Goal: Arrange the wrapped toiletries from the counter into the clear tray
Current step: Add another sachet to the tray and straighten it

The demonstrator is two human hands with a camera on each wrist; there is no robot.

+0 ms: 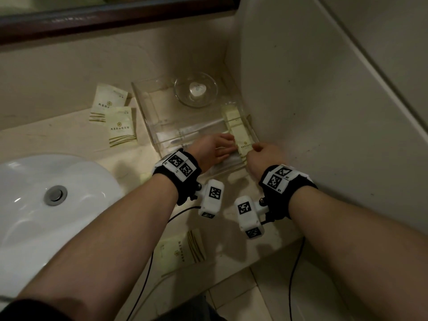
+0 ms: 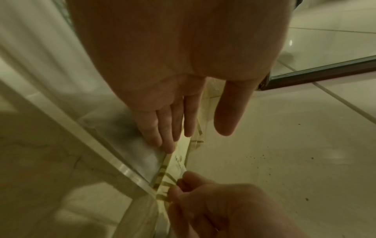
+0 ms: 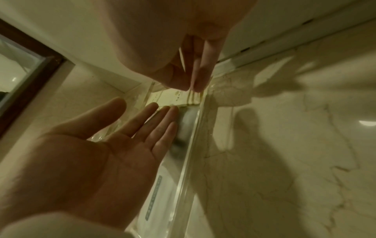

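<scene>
Forearms reach in, right hand (image 1: 261, 156) pinching the long packet (image 1: 240, 133), left hand (image 1: 215, 149) flat beside it steadying the clear tray (image 1: 148, 117): slide it flush along the wall.

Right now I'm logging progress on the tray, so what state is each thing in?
Clear tray: on the counter, partly filled.
Long packet: in the tray along its right wall, near end pinched by the right hand.
Left hand: flat, fingers straight on a clear-wrapped item.
Three packets: on the counter.

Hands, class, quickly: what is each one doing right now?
Left hand: open, straight fingers resting on packets in the clear tray.
Right hand: pinching the striped end of a long packet.
</scene>
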